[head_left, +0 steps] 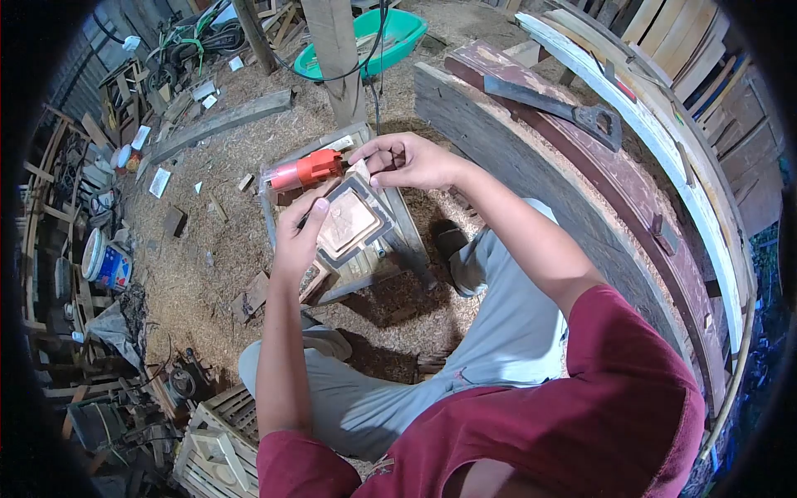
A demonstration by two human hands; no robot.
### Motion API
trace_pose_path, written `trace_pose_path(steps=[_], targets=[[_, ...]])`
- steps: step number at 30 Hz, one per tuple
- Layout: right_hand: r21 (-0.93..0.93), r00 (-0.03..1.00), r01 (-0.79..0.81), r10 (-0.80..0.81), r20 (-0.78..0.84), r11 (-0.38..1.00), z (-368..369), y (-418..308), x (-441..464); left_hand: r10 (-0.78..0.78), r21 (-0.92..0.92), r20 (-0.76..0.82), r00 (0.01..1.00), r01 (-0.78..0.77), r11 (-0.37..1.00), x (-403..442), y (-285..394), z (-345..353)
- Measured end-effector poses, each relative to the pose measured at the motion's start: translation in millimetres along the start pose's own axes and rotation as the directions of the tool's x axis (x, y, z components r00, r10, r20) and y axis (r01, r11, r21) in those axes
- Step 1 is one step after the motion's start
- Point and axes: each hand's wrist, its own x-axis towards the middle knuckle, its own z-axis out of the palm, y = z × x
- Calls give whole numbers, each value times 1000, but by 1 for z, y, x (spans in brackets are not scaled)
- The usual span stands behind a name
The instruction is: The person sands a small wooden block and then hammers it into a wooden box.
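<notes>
A square wooden piece with a dark border and a lighter raised centre is tilted up over a small work table. My left hand grips its left edge, thumb on top. At its far corner, my right hand has thumb and fingers pinched around a small tan piece, whose kind I cannot make out. Behind the wooden piece, an orange-red power tool lies on the table. A small metal fitting shows beside the near right edge of the wooden piece.
A wooden post with a hanging black cable stands just beyond the table. To the right, a handsaw rests on a long reddish beam. A green basin sits behind the post. Sawdust and offcuts cover the ground; a white bucket stands left.
</notes>
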Motion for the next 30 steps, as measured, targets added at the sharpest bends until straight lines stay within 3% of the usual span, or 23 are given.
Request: trace_pose_path(steps=[5,14,20,23,30], targets=[[19,1000,14,-14,9,1000,6,-10,-3,79,79,32,996,-82,994,-3,8,-3],[-3,1000,30,-30,-5,1000,9,-14,-6,81,54,72,994,-85,995,-10,35,3],[28,998,65,-65,-4,997,9,-10,-7,115,129,25,993,-118,985,-12,34,5],[-97,995,99,-98,12,990,6,-8,-7,113,136,20,993,-115,984,-12,36,6],[56,999,23,-26,41,998,11,-17,-13,135,134,0,991,-134,982,-11,40,8]])
